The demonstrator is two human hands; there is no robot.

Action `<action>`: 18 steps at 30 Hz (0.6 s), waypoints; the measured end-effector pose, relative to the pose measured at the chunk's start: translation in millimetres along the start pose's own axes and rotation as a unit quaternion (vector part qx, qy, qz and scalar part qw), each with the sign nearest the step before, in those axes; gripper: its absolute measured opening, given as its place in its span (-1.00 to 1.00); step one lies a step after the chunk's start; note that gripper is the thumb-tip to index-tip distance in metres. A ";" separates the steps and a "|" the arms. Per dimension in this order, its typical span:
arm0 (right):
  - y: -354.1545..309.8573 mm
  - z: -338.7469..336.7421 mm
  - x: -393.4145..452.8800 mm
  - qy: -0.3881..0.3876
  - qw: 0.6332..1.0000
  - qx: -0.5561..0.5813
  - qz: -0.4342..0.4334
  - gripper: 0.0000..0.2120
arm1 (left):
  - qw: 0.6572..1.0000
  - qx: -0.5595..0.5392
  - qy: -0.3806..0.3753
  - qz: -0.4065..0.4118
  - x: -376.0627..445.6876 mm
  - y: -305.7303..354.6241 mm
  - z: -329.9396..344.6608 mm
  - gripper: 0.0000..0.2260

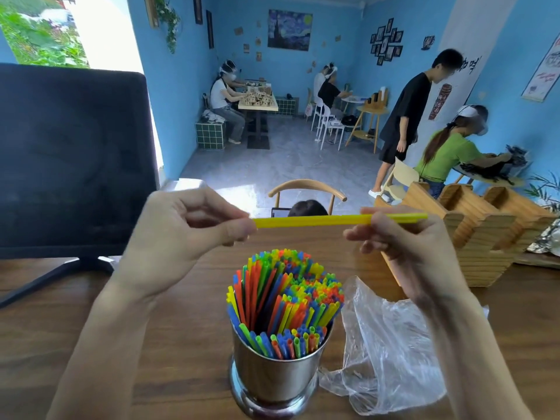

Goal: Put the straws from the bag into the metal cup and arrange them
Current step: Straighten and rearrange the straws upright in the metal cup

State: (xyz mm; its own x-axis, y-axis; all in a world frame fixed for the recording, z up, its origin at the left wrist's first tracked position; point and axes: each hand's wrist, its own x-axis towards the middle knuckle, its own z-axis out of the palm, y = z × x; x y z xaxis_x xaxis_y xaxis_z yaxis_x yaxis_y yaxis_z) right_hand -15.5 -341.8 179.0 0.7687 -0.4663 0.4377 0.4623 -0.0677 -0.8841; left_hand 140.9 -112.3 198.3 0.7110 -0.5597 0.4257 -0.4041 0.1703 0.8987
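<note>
Above the metal cup (pixel 277 371), left hand (pixel 178 234) and right hand (pixel 403 244) pinch a yellow straw (pixel 315 221) level between them.

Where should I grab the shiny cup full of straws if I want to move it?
Take the metal cup by its smooth round wall, below the rim, with a grip from the left side. The straws stick up and fan out of the top, and the plastic bag crowds its right side.
</note>
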 end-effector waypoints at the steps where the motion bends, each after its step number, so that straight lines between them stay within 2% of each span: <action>1: -1.6 0.4 2.5 0.015 1.000 0.009 -0.008 -0.58 | 0.999 0.013 -0.033 -0.021 -2.1 -1.8 0.2 -0.86; 5: -14.7 11.8 11.3 0.045 0.996 0.055 -0.051 -0.81 | 0.985 0.100 -0.124 -0.063 -13.3 -7.5 13.1 -0.86; 8: -24.6 28.8 13.8 0.046 0.997 -0.010 -0.067 -0.86 | 0.962 0.227 -0.151 -0.018 -17.4 -16.7 22.2 -0.86; 10: -24.2 39.7 14.0 0.031 0.994 -0.066 -0.084 -0.82 | 0.948 0.268 -0.174 -0.005 -16.2 -18.7 20.1 -0.84; 13: -13.7 48.3 9.6 -0.011 0.981 -0.163 -0.103 -0.56 | 0.938 0.275 -0.208 -0.015 -14.7 -16.1 12.2 -0.82; 15: -0.4 52.5 5.3 -0.039 0.968 -0.225 -0.104 -0.39 | 0.953 0.243 -0.181 -0.015 -13.5 -14.2 6.9 -0.83; 16: 7.1 54.9 2.9 -0.048 0.959 -0.257 -0.108 -0.37 | 0.963 0.221 -0.155 -0.010 -11.9 -14.1 5.2 -0.84; 18: 23.3 58.2 -1.9 -0.066 0.938 -0.315 -0.127 -0.47 | 0.975 0.194 -0.104 0.008 -8.6 -14.9 4.4 -0.81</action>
State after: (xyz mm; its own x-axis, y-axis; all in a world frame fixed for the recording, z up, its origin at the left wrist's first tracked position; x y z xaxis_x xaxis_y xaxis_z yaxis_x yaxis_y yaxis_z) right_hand 19.5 -291.2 167.1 0.7357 -0.2545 0.6276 0.3174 -0.6890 -0.6515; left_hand 138.3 -113.5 180.9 0.5867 -0.7192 0.3723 -0.6303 -0.1169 0.7675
